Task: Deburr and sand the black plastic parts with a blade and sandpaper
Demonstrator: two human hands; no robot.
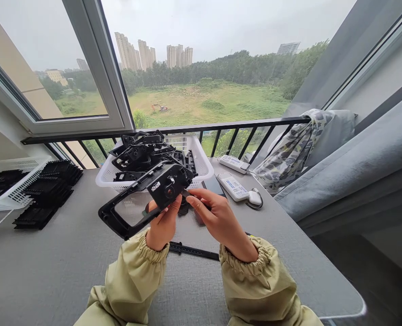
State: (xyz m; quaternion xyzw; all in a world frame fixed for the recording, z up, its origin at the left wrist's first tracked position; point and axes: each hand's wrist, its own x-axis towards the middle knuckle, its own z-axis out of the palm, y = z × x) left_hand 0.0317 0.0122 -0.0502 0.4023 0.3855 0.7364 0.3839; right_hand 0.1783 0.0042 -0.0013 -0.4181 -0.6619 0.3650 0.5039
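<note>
A black plastic frame part (167,184), with a large opening at its left end, is held up tilted over the table. My left hand (163,224) is closed around its lower edge, with the fingertips partly hidden behind it. At the part's right end, my right hand (214,213) pinches a small dark flat piece (185,193), whose kind I cannot make out. This piece touches or nearly touches the part's edge. Behind the hands, a white plastic basket (204,167) holds a heap of similar black parts (143,151). A black caliper (194,250) lies on the table below my wrists.
Stacked black plastic pieces (48,192) lie at the left beside another white basket (21,192). Two white power strips (233,186) with a plugged-in adapter (255,197) rest at the right. A black railing (235,138), a camouflage cloth (289,154) and a grey curtain (350,167) border the grey table (68,267).
</note>
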